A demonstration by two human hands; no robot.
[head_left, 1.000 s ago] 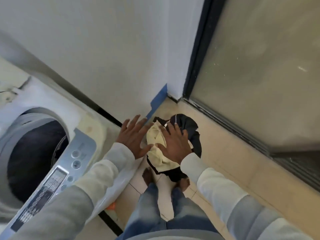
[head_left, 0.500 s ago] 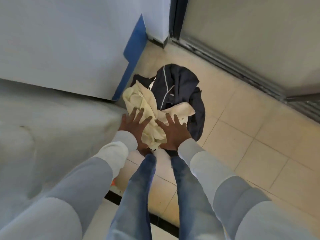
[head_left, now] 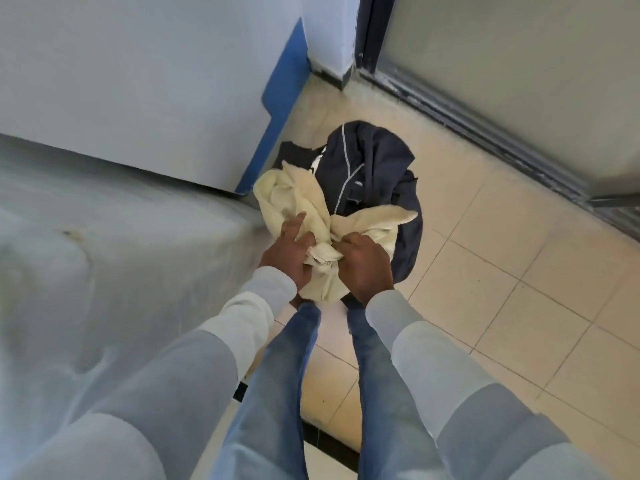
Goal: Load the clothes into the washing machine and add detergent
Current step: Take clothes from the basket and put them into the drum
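A pile of clothes lies on the tiled floor just ahead of my feet. On top is a cream towel-like cloth (head_left: 294, 199), bunched in the middle. My left hand (head_left: 289, 252) and my right hand (head_left: 365, 265) both grip this bunched cloth, fingers curled into its folds. Under it lies a dark navy jacket (head_left: 374, 161) with thin white piping, spread toward the right. The washing machine's white side (head_left: 86, 271) fills the left of the view; its drum opening is out of sight. No detergent is visible.
A white wall with a blue strip (head_left: 277, 109) stands behind the pile. A frosted sliding door (head_left: 519, 64) with a dark metal track (head_left: 485, 133) runs along the right. Beige floor tiles (head_left: 502, 289) stretch to the right. My jeans-clad legs (head_left: 277, 393) are below my hands.
My view dropped from the machine's drum and panel to the floor. Both hands went from flat and spread over the cream cloth to gripping it with curled fingers.
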